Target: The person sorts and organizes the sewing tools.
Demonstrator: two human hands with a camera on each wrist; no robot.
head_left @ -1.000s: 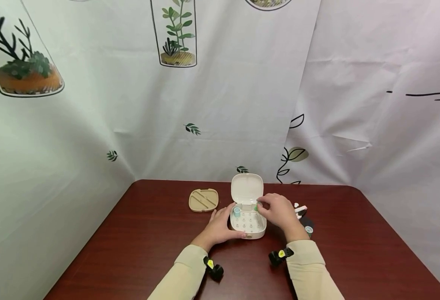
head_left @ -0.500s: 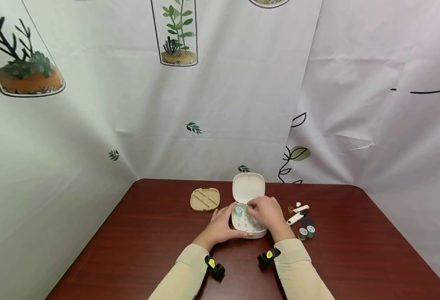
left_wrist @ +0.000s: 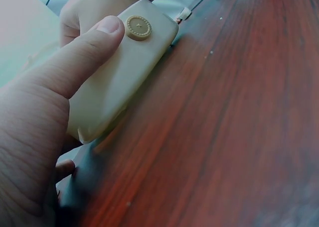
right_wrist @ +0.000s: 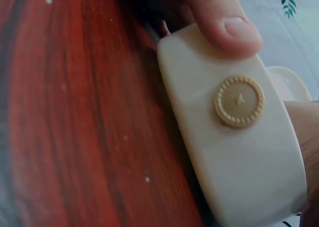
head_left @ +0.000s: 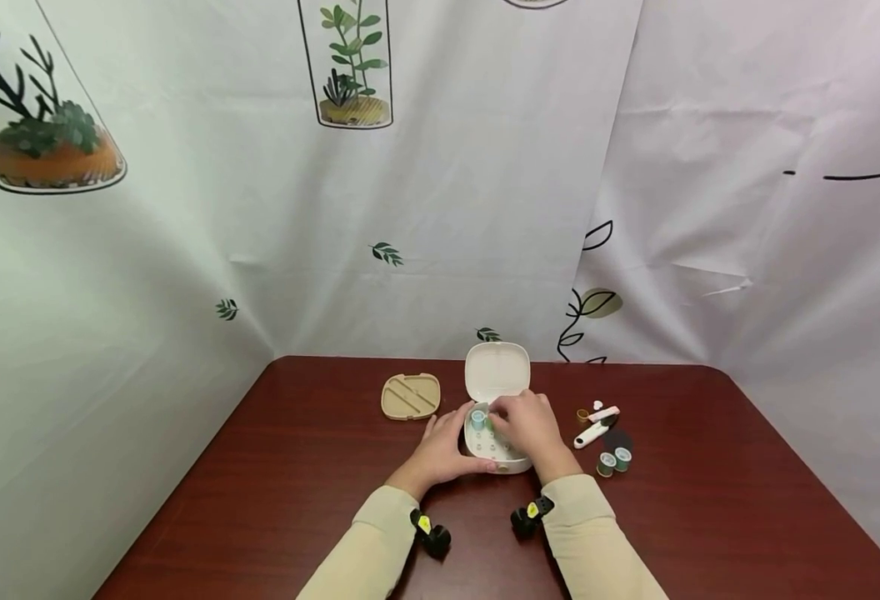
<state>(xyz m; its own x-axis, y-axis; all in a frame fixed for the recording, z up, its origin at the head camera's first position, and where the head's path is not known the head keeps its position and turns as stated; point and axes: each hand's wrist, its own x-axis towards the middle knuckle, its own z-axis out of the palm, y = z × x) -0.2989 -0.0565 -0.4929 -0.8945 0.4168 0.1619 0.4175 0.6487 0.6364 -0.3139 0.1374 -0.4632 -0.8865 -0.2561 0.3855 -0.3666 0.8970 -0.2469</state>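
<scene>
An open white sewing box (head_left: 513,467) with rows of small pegs stands on the table, its lid (head_left: 497,372) raised at the back. My left hand (head_left: 434,454) grips its left side, thumb on the front wall beside a round gold clasp (right_wrist: 239,101). A light blue thread spool (head_left: 478,419) stands upright on the pegs at the back left. My right hand (head_left: 532,427) reaches inside from the right and pinches a green thread spool (head_left: 490,425) close beside the blue one. The fingers largely hide the green spool, and neither wrist view shows the box's inside.
A beige divided tray (head_left: 411,397) lies left of the box. On the right are two thread spools (head_left: 607,464), a dark disc (head_left: 620,439), a white tool with a dark end (head_left: 592,435), a pink-and-white piece (head_left: 603,413), a gold ring (head_left: 582,414) and a tiny white piece (head_left: 597,405).
My right hand has moved left inside the box with the green spool, toward the blue one, uncovering the small items at the right. The left hand keeps its grip on the box.
</scene>
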